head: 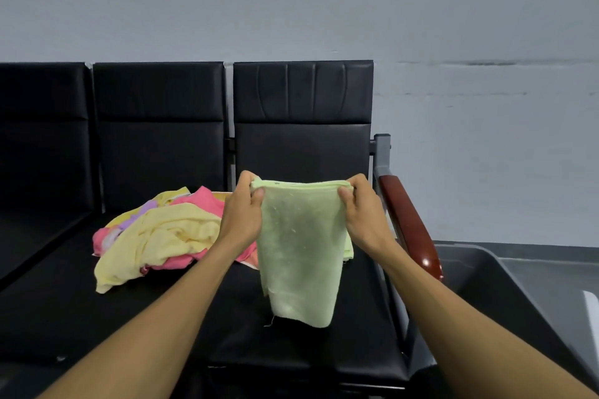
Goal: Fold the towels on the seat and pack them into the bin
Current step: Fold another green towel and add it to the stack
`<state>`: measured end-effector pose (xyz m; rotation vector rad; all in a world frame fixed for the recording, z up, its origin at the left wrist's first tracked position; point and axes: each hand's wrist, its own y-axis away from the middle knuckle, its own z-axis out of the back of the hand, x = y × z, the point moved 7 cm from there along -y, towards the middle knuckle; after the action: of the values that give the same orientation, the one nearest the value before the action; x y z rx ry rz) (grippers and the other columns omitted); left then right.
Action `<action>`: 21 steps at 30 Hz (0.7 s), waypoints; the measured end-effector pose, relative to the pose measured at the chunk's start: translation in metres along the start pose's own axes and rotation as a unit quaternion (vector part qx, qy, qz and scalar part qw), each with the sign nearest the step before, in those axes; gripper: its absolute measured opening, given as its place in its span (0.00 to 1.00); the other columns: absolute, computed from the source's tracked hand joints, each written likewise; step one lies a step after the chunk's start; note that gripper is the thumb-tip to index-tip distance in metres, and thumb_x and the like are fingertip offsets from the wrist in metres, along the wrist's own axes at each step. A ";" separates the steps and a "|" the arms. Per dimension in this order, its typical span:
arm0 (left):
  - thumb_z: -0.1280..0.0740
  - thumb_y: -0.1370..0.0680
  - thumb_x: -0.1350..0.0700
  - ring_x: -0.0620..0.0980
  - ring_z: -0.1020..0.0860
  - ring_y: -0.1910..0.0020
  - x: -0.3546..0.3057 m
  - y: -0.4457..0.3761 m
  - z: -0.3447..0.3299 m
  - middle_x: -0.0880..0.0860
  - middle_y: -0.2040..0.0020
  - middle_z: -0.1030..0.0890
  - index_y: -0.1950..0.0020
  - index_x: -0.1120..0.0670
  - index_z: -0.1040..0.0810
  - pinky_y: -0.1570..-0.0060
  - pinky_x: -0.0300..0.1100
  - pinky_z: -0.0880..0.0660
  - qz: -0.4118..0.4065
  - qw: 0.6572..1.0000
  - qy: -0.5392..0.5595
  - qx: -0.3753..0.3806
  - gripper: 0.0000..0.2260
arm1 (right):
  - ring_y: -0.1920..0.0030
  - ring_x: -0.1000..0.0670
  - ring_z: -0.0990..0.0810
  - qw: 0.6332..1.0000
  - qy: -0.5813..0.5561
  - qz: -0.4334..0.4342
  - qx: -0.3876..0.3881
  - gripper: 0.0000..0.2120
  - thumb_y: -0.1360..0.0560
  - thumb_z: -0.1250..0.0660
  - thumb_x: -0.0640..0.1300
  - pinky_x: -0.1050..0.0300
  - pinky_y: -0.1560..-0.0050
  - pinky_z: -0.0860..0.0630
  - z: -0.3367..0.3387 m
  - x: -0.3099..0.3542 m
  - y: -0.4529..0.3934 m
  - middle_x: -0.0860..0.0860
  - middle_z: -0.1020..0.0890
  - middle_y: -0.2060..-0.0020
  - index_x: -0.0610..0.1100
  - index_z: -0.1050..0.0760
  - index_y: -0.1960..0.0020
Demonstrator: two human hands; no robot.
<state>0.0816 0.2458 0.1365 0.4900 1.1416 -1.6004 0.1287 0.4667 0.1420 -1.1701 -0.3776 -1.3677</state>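
A pale green towel [301,249] hangs doubled over above the right-hand black seat [324,350]. My left hand [244,214] pinches its upper left corner and my right hand [363,210] pinches the upper right corner, so the folded top edge is stretched between them. The towel's lower end hangs just over the seat cushion. A loose heap of yellow and pink towels [158,230] lies on the middle seat, to the left of my left arm. The grey bin [479,275] stands on the floor at the right, beyond the armrest.
A row of black padded seats runs along a grey wall. A reddish-brown wooden armrest [411,227] on a grey metal frame separates the right seat from the bin. Something white [591,311] shows at the frame's right edge.
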 end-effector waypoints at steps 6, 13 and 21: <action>0.43 0.15 0.59 0.49 0.33 0.68 -0.009 0.033 0.004 0.54 0.66 0.30 0.49 0.54 0.33 0.68 0.43 0.37 -0.037 0.999 -0.020 0.033 0.04 | 0.61 0.55 0.30 0.998 -0.037 -0.004 -0.045 0.10 0.16 0.44 0.43 0.66 0.62 0.31 0.013 0.005 0.035 0.52 0.27 0.60 0.37 0.31 0.49; 0.40 0.16 0.59 0.56 0.28 0.64 0.017 0.042 -0.007 0.59 0.60 0.23 0.51 0.56 0.29 0.65 0.46 0.33 -0.018 1.000 -0.001 -0.006 0.04 | 0.62 0.57 0.27 0.997 -0.048 -0.035 -0.053 0.09 0.17 0.41 0.45 0.62 0.60 0.27 -0.002 -0.021 0.038 0.52 0.23 0.61 0.39 0.28 0.50; 0.37 0.18 0.60 0.54 0.27 0.65 0.108 0.035 -0.059 0.57 0.65 0.22 0.62 0.61 0.27 0.65 0.47 0.35 0.040 0.997 -0.057 0.042 0.12 | 0.69 0.57 0.29 0.994 -0.022 -0.104 0.002 0.11 0.20 0.34 0.45 0.56 0.64 0.31 -0.052 -0.117 0.029 0.55 0.26 0.69 0.46 0.28 0.61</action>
<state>0.0617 0.2419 0.0103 0.4877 0.9605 -1.5905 0.1046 0.4827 0.0142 -1.1835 -0.5450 -1.5214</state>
